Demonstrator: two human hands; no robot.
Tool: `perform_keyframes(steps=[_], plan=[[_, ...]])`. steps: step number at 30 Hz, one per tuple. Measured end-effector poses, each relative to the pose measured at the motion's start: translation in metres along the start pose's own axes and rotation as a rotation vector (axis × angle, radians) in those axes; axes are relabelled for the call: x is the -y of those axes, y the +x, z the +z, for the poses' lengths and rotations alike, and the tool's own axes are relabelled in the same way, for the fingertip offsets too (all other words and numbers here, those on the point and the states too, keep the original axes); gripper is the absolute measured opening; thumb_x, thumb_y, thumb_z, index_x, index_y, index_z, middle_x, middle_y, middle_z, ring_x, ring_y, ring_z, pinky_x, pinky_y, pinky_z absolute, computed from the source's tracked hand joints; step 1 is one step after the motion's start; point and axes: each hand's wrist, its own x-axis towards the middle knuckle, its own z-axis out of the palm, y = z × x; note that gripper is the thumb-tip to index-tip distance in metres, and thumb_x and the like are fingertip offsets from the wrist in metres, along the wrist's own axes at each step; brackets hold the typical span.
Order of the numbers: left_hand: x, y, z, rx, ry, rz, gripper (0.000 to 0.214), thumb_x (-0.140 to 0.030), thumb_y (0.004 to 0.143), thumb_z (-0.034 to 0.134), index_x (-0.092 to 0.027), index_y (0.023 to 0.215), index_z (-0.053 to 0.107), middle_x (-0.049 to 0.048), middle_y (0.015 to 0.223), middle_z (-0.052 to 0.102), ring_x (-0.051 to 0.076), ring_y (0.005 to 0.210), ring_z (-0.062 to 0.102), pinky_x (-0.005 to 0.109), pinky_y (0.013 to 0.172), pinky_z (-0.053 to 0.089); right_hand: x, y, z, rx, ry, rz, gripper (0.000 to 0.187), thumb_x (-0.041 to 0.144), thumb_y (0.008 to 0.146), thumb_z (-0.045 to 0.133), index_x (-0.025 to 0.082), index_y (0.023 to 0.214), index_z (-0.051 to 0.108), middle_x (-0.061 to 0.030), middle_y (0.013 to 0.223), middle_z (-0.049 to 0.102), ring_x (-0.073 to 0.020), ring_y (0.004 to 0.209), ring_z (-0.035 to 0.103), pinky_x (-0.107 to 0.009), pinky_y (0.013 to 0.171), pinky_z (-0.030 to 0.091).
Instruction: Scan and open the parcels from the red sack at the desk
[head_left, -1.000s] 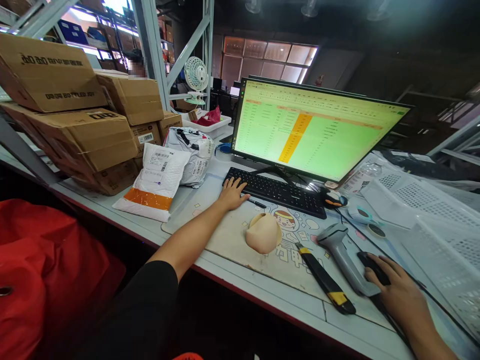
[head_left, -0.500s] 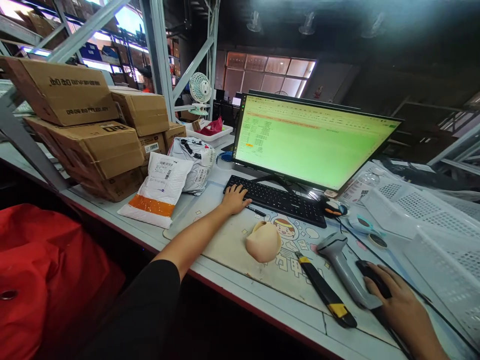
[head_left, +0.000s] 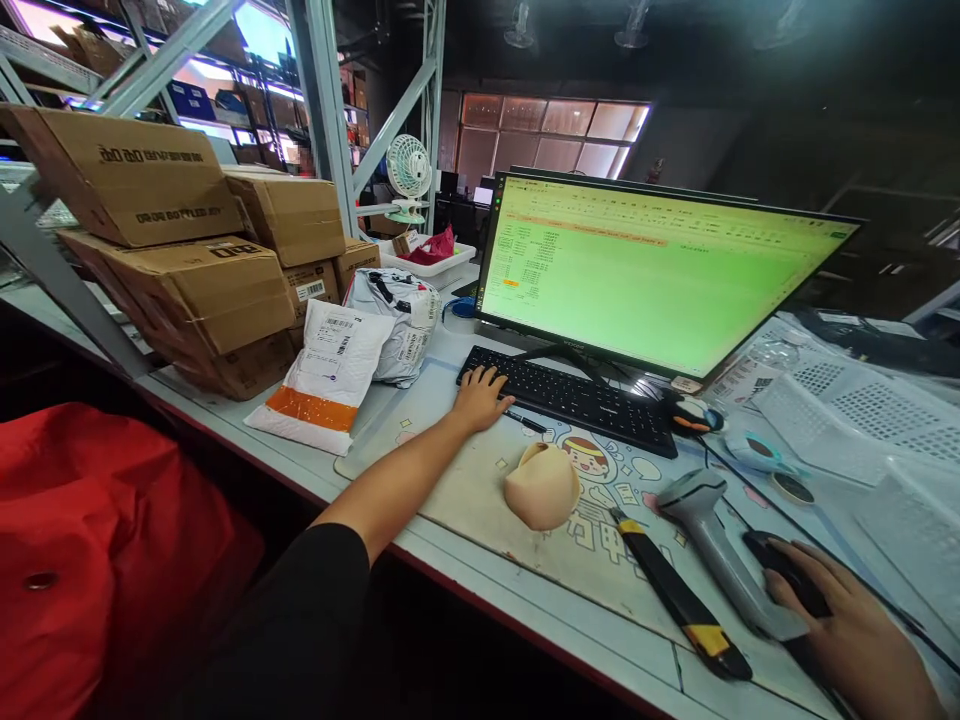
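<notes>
My left hand (head_left: 480, 400) rests palm down on the left end of a black keyboard (head_left: 585, 404), fingers spread over the keys. At the right, my right hand (head_left: 855, 610) is wrapped over a black computer mouse (head_left: 787, 572). Beside the mouse lies a grey barcode scanner (head_left: 720, 550), its handle end close to my right hand. A black and yellow utility knife (head_left: 675, 590) lies left of the scanner. Between the knife and my left forearm sits a cream-coloured, shell-like cup (head_left: 541, 488). A dark pen (head_left: 526, 421) lies just below the keyboard.
A lit monitor (head_left: 645, 280) stands behind the keyboard. Left of it are a white parcel bag (head_left: 326, 370), a second wrapped parcel (head_left: 401, 325) and stacked cardboard boxes (head_left: 195, 285). White perforated baskets (head_left: 862, 390) and tape rolls (head_left: 754, 450) are at the right. Red fabric (head_left: 112, 560) hangs at lower left.
The camera view has turned slightly, so desk things appear farther right. My left hand stays on the keyboard and my right hand stays on the mouse.
</notes>
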Motion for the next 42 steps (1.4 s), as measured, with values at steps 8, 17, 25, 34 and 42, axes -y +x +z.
perform_keyframes(steps=[8, 17, 25, 34, 42], plan=[[-0.001, -0.002, -0.002, 0.002, -0.007, -0.004, 0.057, -0.050, 0.104, 0.042, -0.021, 0.152, 0.051, 0.0107, 0.165, 0.042, 0.033, 0.153, 0.032, 0.051, 0.126, 0.024, -0.007, 0.000, 0.008, -0.043, -0.014, -0.024, 0.052, 0.068, 0.077, 0.048, 0.037, 0.114, 0.066, -0.0111, 0.133, 0.065, -0.0423, 0.124, 0.063, -0.060, 0.106, 0.052], [-0.001, -0.001, 0.000, 0.001, -0.008, -0.002, 0.057, -0.051, 0.105, 0.041, -0.021, 0.152, 0.051, 0.0108, 0.165, 0.041, 0.033, 0.153, 0.033, 0.051, 0.127, 0.024, -0.015, 0.001, 0.010, -0.021, -0.048, -0.047, 0.056, 0.071, 0.080, 0.046, 0.036, 0.119, 0.064, -0.0111, 0.136, 0.064, -0.0413, 0.125, 0.063, -0.059, 0.108, 0.051], [-0.001, -0.001, 0.000, -0.001, -0.002, 0.002, 0.057, -0.050, 0.105, 0.042, -0.020, 0.152, 0.052, 0.0109, 0.165, 0.042, 0.034, 0.153, 0.033, 0.052, 0.126, 0.025, -0.009, 0.000, 0.005, -0.013, -0.088, -0.018, 0.059, 0.072, 0.080, 0.045, 0.035, 0.118, 0.068, -0.0112, 0.135, 0.066, -0.0404, 0.120, 0.066, -0.056, 0.095, 0.058], [-0.002, -0.001, 0.002, -0.012, 0.031, -0.014, 0.057, -0.051, 0.105, 0.041, -0.023, 0.153, 0.051, 0.0097, 0.166, 0.040, 0.035, 0.153, 0.032, 0.052, 0.127, 0.025, -0.022, 0.004, 0.012, -0.067, -0.091, -0.089, 0.068, 0.072, 0.081, 0.041, 0.024, 0.120, 0.070, -0.0146, 0.129, 0.068, -0.0405, 0.114, 0.068, -0.056, 0.101, 0.055], [-0.004, -0.002, -0.001, 0.019, 0.028, -0.032, 0.057, -0.051, 0.105, 0.042, -0.022, 0.152, 0.053, 0.0095, 0.168, 0.036, 0.035, 0.155, 0.029, 0.052, 0.127, 0.025, -0.016, 0.001, 0.009, -0.058, -0.090, -0.083, 0.059, 0.066, 0.083, 0.043, 0.027, 0.119, 0.068, -0.0181, 0.132, 0.066, -0.0408, 0.121, 0.065, -0.057, 0.103, 0.052]])
